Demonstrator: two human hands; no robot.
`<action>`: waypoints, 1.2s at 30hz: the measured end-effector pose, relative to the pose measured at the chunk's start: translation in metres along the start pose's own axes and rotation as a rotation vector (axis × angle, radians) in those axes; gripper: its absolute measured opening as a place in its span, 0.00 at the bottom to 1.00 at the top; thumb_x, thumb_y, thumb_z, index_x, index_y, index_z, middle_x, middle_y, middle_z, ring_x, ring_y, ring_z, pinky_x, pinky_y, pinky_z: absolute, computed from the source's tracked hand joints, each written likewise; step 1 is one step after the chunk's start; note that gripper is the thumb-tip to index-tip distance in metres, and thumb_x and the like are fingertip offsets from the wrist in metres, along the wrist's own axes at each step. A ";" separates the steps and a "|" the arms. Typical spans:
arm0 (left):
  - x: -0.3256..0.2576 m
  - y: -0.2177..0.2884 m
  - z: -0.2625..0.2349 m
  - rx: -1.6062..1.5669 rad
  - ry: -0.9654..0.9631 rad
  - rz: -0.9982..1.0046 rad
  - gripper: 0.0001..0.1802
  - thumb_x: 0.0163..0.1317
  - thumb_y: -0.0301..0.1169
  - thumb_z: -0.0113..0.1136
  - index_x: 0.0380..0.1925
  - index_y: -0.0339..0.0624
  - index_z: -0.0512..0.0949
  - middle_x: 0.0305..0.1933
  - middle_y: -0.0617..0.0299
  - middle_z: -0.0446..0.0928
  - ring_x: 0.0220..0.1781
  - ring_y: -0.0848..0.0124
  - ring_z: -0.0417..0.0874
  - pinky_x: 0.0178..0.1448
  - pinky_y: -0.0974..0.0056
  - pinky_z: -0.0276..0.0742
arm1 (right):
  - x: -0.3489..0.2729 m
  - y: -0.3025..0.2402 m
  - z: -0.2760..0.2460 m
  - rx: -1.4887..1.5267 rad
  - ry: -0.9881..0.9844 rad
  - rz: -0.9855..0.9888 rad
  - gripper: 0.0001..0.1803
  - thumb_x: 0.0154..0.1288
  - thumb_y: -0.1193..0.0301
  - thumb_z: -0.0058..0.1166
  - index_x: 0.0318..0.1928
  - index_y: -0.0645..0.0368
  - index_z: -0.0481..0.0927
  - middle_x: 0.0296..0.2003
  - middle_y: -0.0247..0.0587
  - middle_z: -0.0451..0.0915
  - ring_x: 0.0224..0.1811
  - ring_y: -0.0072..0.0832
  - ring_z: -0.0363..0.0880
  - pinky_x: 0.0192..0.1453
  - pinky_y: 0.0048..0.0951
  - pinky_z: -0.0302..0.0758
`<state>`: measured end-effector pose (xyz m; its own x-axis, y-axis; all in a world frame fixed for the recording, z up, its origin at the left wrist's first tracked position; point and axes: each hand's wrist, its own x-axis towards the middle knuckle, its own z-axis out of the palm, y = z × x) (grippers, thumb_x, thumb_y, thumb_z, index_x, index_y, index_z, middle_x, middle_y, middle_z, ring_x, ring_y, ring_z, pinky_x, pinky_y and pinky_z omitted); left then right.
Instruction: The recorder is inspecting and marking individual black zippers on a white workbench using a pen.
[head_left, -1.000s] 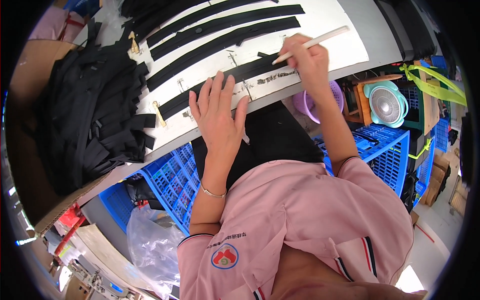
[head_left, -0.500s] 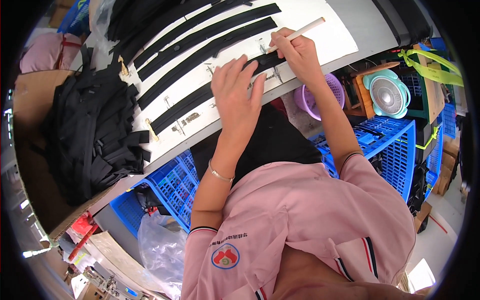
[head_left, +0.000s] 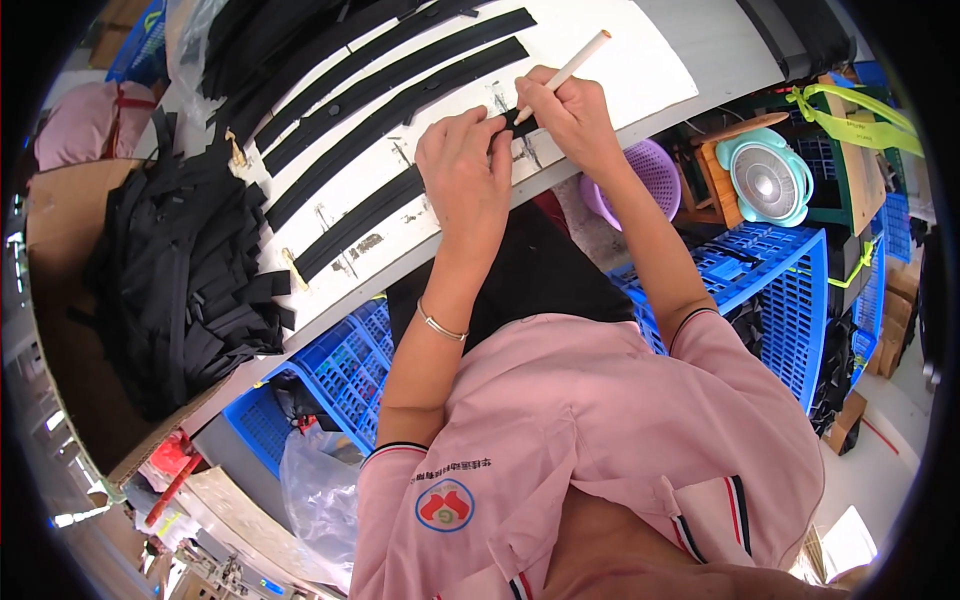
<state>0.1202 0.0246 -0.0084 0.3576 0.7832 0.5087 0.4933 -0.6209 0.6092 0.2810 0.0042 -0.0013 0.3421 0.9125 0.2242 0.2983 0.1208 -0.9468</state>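
A: Where did the hands sit, and in what state?

B: Both lay upper centre of the frame, at the near edge of the white bench [head_left: 640, 70]. The left hand [head_left: 465, 175] lay flat, fingers together, pressing down on the end of a black strip [head_left: 370, 215]. The right hand [head_left: 570, 115] was curled about a pale pencil [head_left: 565, 75], pinching it between thumb and fingers, the tip touching the strip just beside the left fingertips.

A: And the strip itself?

B: It ran diagonally from the hands down to centre left, close along the bench's near edge. Three more black strips [head_left: 400, 75] lay parallel above it, apart from one another.

A: What crowded the left side?

B: A heap of black strips [head_left: 190, 290] filled a brown cardboard tray [head_left: 60, 250] at centre left, touching the bench's left end.

A: What open room remained?

B: Bare white surface showed at the upper right of the bench, beyond the right hand. Below the near edge stood blue crates [head_left: 780, 290] at right and lower left, a purple basket [head_left: 650, 170] just under the right wrist, and a pale green fan [head_left: 765, 180] at right.
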 end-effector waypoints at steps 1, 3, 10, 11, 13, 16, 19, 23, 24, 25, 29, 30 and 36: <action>0.000 0.000 0.000 0.004 -0.002 0.003 0.08 0.57 0.26 0.71 0.38 0.40 0.86 0.49 0.60 0.85 0.56 0.57 0.80 0.65 0.52 0.69 | 0.000 -0.001 -0.002 -0.022 -0.042 0.005 0.14 0.76 0.67 0.54 0.33 0.63 0.82 0.22 0.28 0.74 0.27 0.14 0.70 0.31 0.22 0.66; 0.000 0.000 0.001 0.001 0.003 0.007 0.08 0.57 0.26 0.71 0.38 0.40 0.86 0.49 0.60 0.85 0.56 0.57 0.80 0.65 0.52 0.69 | 0.000 -0.002 -0.004 -0.040 -0.085 0.006 0.14 0.75 0.67 0.54 0.32 0.63 0.82 0.21 0.29 0.74 0.26 0.15 0.70 0.31 0.23 0.66; -0.002 -0.005 -0.001 -0.011 -0.004 -0.003 0.10 0.57 0.26 0.71 0.39 0.40 0.86 0.50 0.58 0.84 0.57 0.55 0.79 0.66 0.52 0.69 | 0.004 0.004 0.003 -0.188 -0.106 -0.097 0.16 0.73 0.62 0.54 0.32 0.61 0.83 0.21 0.37 0.80 0.24 0.28 0.79 0.31 0.30 0.73; -0.003 -0.006 -0.003 0.010 0.005 -0.008 0.10 0.57 0.26 0.71 0.39 0.40 0.86 0.50 0.58 0.84 0.57 0.55 0.79 0.66 0.52 0.69 | 0.005 0.005 0.005 -0.176 -0.094 -0.117 0.15 0.73 0.61 0.54 0.33 0.57 0.85 0.19 0.40 0.81 0.23 0.36 0.82 0.30 0.33 0.76; -0.004 -0.008 -0.005 -0.017 -0.004 0.041 0.13 0.59 0.27 0.70 0.45 0.40 0.86 0.57 0.54 0.81 0.62 0.52 0.76 0.71 0.48 0.66 | 0.004 0.010 0.003 -0.160 -0.134 -0.105 0.15 0.72 0.63 0.55 0.33 0.60 0.85 0.20 0.38 0.82 0.23 0.30 0.83 0.31 0.31 0.76; -0.021 -0.003 -0.021 0.198 -0.100 -0.013 0.19 0.68 0.27 0.62 0.59 0.41 0.81 0.72 0.48 0.71 0.78 0.46 0.63 0.79 0.27 0.43 | -0.002 0.007 -0.005 0.094 -0.006 0.041 0.15 0.73 0.67 0.55 0.31 0.64 0.84 0.21 0.31 0.79 0.24 0.16 0.75 0.29 0.24 0.69; -0.023 -0.019 -0.034 0.290 -0.144 -0.058 0.21 0.71 0.26 0.58 0.63 0.42 0.78 0.75 0.45 0.67 0.81 0.41 0.58 0.76 0.20 0.36 | -0.002 0.007 -0.005 0.183 -0.003 0.025 0.15 0.74 0.69 0.55 0.30 0.64 0.83 0.21 0.28 0.76 0.23 0.11 0.67 0.28 0.19 0.63; 0.011 -0.055 -0.038 0.296 -0.213 -0.050 0.23 0.74 0.27 0.55 0.68 0.42 0.73 0.77 0.41 0.62 0.82 0.37 0.55 0.75 0.17 0.34 | -0.003 0.002 -0.004 0.173 0.036 0.035 0.14 0.75 0.71 0.55 0.30 0.64 0.83 0.23 0.29 0.77 0.25 0.12 0.68 0.30 0.19 0.65; 0.024 -0.067 -0.035 0.291 -0.197 -0.030 0.21 0.75 0.28 0.53 0.67 0.42 0.74 0.77 0.41 0.63 0.81 0.37 0.56 0.75 0.16 0.35 | -0.003 -0.001 -0.003 0.180 0.048 0.042 0.14 0.75 0.72 0.55 0.30 0.64 0.83 0.24 0.29 0.78 0.25 0.12 0.68 0.30 0.19 0.65; 0.039 -0.079 -0.033 0.287 -0.195 -0.029 0.21 0.76 0.28 0.53 0.66 0.43 0.74 0.76 0.42 0.65 0.81 0.37 0.57 0.75 0.16 0.36 | -0.003 -0.003 -0.002 0.186 0.060 0.049 0.13 0.75 0.72 0.55 0.30 0.64 0.83 0.24 0.29 0.78 0.25 0.12 0.68 0.30 0.19 0.66; 0.070 -0.110 -0.034 0.283 -0.116 -0.023 0.20 0.76 0.31 0.54 0.65 0.44 0.77 0.75 0.42 0.68 0.81 0.40 0.58 0.78 0.21 0.38 | -0.002 -0.006 0.004 0.152 0.046 0.042 0.13 0.76 0.73 0.55 0.31 0.64 0.83 0.25 0.29 0.78 0.25 0.12 0.69 0.31 0.19 0.66; 0.071 -0.111 -0.036 0.194 -0.151 -0.062 0.21 0.76 0.34 0.55 0.66 0.47 0.77 0.76 0.44 0.67 0.83 0.43 0.57 0.81 0.27 0.38 | -0.002 -0.005 0.002 0.150 0.055 0.044 0.13 0.76 0.73 0.55 0.31 0.64 0.83 0.25 0.29 0.78 0.25 0.12 0.69 0.31 0.19 0.66; 0.042 -0.140 -0.128 0.564 0.011 0.009 0.20 0.68 0.33 0.63 0.60 0.50 0.82 0.70 0.57 0.76 0.80 0.53 0.64 0.83 0.37 0.42 | -0.003 -0.009 0.004 0.133 0.092 0.096 0.14 0.75 0.71 0.56 0.31 0.63 0.84 0.23 0.28 0.77 0.25 0.12 0.68 0.30 0.19 0.64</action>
<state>-0.0355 0.1406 0.0055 0.3570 0.7758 0.5202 0.8390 -0.5111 0.1865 0.2733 0.0016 0.0057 0.4452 0.8835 0.1461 0.1422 0.0913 -0.9856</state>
